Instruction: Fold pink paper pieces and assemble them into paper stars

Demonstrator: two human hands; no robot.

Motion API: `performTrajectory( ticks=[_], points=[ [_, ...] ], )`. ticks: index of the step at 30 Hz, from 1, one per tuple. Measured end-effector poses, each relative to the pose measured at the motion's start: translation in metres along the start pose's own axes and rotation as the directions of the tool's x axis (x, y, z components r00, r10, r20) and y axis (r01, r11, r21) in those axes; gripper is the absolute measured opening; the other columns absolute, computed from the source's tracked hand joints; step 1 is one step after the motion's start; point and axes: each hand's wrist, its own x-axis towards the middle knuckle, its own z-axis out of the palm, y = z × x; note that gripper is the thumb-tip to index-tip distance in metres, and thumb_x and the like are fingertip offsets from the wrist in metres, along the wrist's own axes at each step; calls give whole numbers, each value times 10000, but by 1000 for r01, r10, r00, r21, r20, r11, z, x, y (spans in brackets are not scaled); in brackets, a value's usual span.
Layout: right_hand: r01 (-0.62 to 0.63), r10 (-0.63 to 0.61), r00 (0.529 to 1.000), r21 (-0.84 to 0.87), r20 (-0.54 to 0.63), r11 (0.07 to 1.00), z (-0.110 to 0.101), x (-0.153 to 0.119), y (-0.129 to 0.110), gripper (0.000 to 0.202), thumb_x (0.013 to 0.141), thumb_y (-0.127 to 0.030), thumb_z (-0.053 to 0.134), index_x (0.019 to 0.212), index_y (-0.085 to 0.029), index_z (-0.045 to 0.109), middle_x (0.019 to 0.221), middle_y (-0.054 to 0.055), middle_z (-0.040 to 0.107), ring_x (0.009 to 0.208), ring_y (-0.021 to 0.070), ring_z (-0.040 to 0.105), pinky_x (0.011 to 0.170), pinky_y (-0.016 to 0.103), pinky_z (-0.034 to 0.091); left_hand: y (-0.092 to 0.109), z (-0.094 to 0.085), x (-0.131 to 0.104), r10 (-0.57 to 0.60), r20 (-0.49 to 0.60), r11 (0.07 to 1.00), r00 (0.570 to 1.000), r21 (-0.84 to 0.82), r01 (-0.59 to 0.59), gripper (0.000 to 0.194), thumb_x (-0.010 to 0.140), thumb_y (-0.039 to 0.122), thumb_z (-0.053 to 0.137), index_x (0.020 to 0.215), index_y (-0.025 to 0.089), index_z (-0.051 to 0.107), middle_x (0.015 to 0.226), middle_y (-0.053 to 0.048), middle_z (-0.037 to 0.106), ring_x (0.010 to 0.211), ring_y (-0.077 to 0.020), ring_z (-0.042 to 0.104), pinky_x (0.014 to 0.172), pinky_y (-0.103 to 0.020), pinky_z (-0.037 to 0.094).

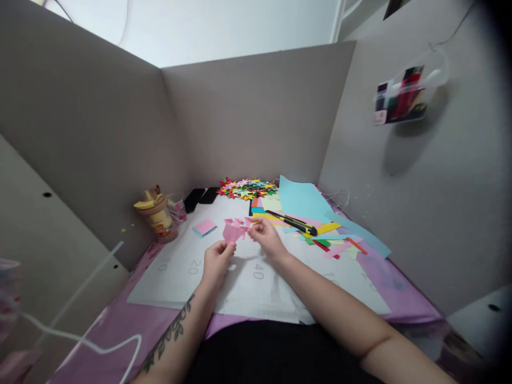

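A piece of pink paper [232, 233] is held up over the white sheet, its edges folded or creased. My left hand [218, 258] pinches its lower edge between thumb and fingers. My right hand [266, 234] has its fingers closed at the paper's right side. Behind the held paper, more small pink paper pieces [239, 221] lie on the sheet, partly hidden. Left of the hands is a small stack of pink and blue paper squares [205, 228].
Many colourful folded paper stars [248, 188] are heaped at the back. A yellow-black box cutter [296, 221] lies on coloured paper strips [340, 242] at right, near large light-blue sheets [298, 197]. A cup [160, 216] and two black flat objects [194, 200] stand back left. Grey partitions [256, 117] enclose the table.
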Motion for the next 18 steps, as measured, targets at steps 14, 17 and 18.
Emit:
performTrajectory(
  ticks=[14, 17, 18],
  points=[
    [-61, 60, 995, -14, -82, 998, 2, 1, 3, 360, 686, -431, 638, 507, -176, 457, 422, -61, 401, 417, 73, 327, 435, 220, 255, -2, 3, 0, -22, 24, 1000, 999, -5, 22, 290, 678, 411, 647, 617, 129, 621, 542, -1, 579, 495, -100, 486, 483, -193, 342],
    [-64, 68, 995, 53, -70, 997, 5, -1, 8, 314, 702, -430, 621, 570, -175, 492, 438, -64, 411, 409, 70, 325, 422, 209, 247, -1, 2, 2, -55, -27, 998, 998, -37, 54, 290, 670, 413, 654, 640, 126, 628, 588, -14, 609, 538, -111, 521, 532, -202, 387],
    [-68, 69, 997, 50, -20, 996, 9, -4, 10, 282, 705, -419, 620, 609, -171, 525, 463, -60, 435, 417, 69, 336, 423, 205, 254, -1, 2, 2, -54, -36, 997, 998, -48, 53, 293, 669, 416, 656, 648, 125, 633, 604, -19, 617, 552, -114, 528, 545, -206, 397]
  ],
)
